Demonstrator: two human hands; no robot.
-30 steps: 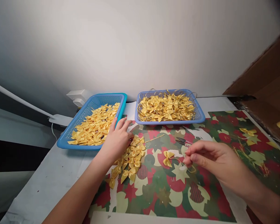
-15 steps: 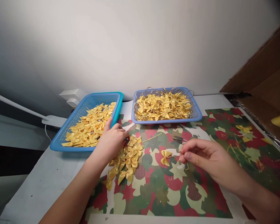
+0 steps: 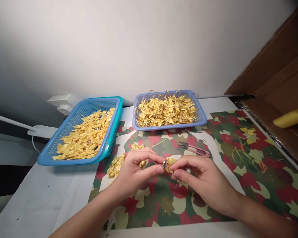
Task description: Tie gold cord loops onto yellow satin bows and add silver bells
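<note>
Left hand: our left hand (image 3: 139,168) has thumb and index pinched on a small, shiny silver bell (image 3: 164,164).
Right hand: our right hand (image 3: 202,172) grips a yellow satin ribbon bow (image 3: 170,160) at the fingertips; other fingers curled.
Bell and bow: touching or nearly so, above the middle of the green, red and cream printed sheet (image 3: 173,211), nearer the worktop's (image 3: 52,195) front edge than its back. Can't tell if they're joined; fingertips hide it.
Drop risk: bell looks slick and our hold is tiny, so uneven thumb pressure could shoot it out, and we'd lose it in the busy print.
Bow risk: satin probably creases or loosens if we squeeze or tug the centre.
Snips: pink-handled thread snips with dark blades (image 3: 196,150) lie just behind our right hand, toward the back edge. A blind reach could prick us.
Bow pile: loose yellow satin bows (image 3: 116,165) sit partly behind our left hand; a sleepy wrist could scatter them.
Baskets: blue plastic mesh basket (image 3: 74,162) at the back-left, another blue plastic mesh basket (image 3: 169,126) along the back edge. Gold loops poke over the latter's rim; a snag could drag bows out.
</note>
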